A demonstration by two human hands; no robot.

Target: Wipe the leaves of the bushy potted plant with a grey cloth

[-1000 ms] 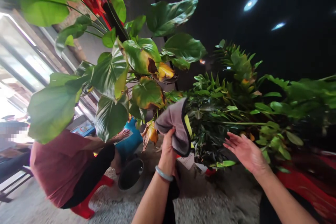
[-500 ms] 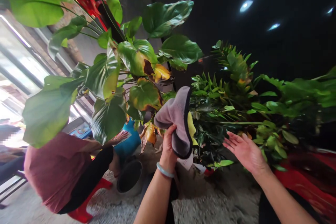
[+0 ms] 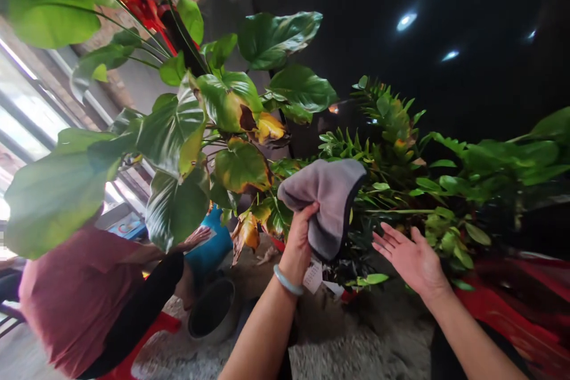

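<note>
My left hand [image 3: 301, 230], with a pale bangle at the wrist, grips a folded grey cloth [image 3: 327, 193] with dark edging. The cloth is held up in front of the leafy plants, its lower part hanging over the fingers. To its right, my right hand [image 3: 412, 258] is held palm up with fingers spread and nothing in it. Behind that hand are low green plants [image 3: 449, 190]. Left of the cloth, a large-leaved plant [image 3: 243, 166] shows yellow and brown patches on several leaves.
At the left a person in a pink shirt [image 3: 80, 291] sits on a red stool [image 3: 146, 341], one hand at a blue container [image 3: 209, 249]. A dark bucket [image 3: 214, 309] stands on the rough floor. Red material [image 3: 516, 303] lies at the right. A black glossy wall [image 3: 356, 12] rises behind.
My left hand has moved right with the cloth, which has turned so that more of its grey face shows and its yellow side is nearly hidden. My right hand stays open.
</note>
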